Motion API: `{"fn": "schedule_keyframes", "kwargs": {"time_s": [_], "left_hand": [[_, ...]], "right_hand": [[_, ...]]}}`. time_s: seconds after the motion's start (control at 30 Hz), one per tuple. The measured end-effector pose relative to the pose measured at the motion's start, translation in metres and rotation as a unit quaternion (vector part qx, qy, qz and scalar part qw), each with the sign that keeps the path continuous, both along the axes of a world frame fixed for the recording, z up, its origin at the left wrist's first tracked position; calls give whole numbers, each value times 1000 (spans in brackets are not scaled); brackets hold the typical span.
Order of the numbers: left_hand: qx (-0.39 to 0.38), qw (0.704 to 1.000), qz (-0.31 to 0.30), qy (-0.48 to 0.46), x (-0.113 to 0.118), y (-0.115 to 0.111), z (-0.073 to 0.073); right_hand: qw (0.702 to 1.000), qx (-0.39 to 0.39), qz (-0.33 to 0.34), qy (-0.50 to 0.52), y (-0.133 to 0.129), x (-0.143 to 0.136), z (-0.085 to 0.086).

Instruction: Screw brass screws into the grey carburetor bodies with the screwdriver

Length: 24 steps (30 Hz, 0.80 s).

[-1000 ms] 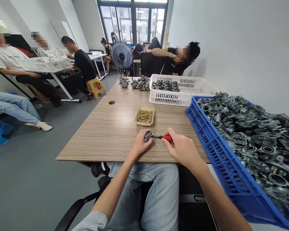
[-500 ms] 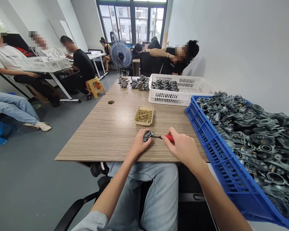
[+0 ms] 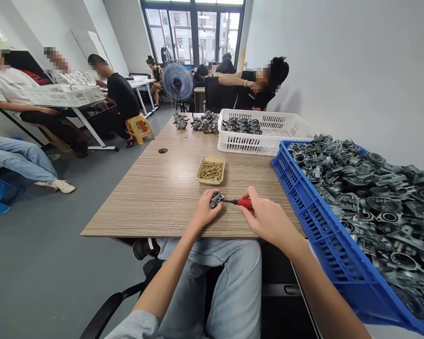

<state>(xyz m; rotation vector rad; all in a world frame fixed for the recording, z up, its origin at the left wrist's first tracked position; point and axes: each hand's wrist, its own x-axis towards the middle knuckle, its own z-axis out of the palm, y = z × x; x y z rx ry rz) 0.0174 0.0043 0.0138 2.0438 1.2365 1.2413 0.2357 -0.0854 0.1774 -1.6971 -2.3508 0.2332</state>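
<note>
My left hand (image 3: pixel 205 209) is closed around a small dark-grey metal carburetor part (image 3: pixel 216 200), holding it low over the wooden table (image 3: pixel 155 202). In my right hand (image 3: pixel 263 212) is a screwdriver (image 3: pixel 245 203) with a red handle and a dark shaft. The shaft points left and its tip meets the part; the exact contact spot is too small to make out. Just beyond my hands stands a beige tray (image 3: pixel 198 177) of small brass pieces (image 3: pixel 212 171).
A blue crate (image 3: pixel 300 193) heaped with grey metal parts stands at the right. Behind it is a white basket (image 3: pixel 247 145) with some parts inside. More metal assemblies (image 3: pixel 205 122) lie at the table's far end. A fan (image 3: pixel 177 81) and several people are beyond.
My right hand's fingers have shifted slightly on the screwdriver, and more of the red handle shows. My left hand and the part stay in place.
</note>
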Motion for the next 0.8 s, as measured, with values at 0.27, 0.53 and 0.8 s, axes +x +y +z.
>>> {"fn": "schedule_keyframes", "kwargs": {"time_s": [0.27, 0.53, 0.8], "left_hand": [[2, 1000, 2, 2, 0, 1, -2], [-1, 1000, 0, -1, 0, 0, 0], [-2, 1000, 0, -2, 0, 0, 1]], "right_hand": [[997, 7, -55, -57, 1, -5, 2], [989, 33, -97, -105, 5, -6, 1], [985, 40, -125, -115, 6, -7, 1]]}}
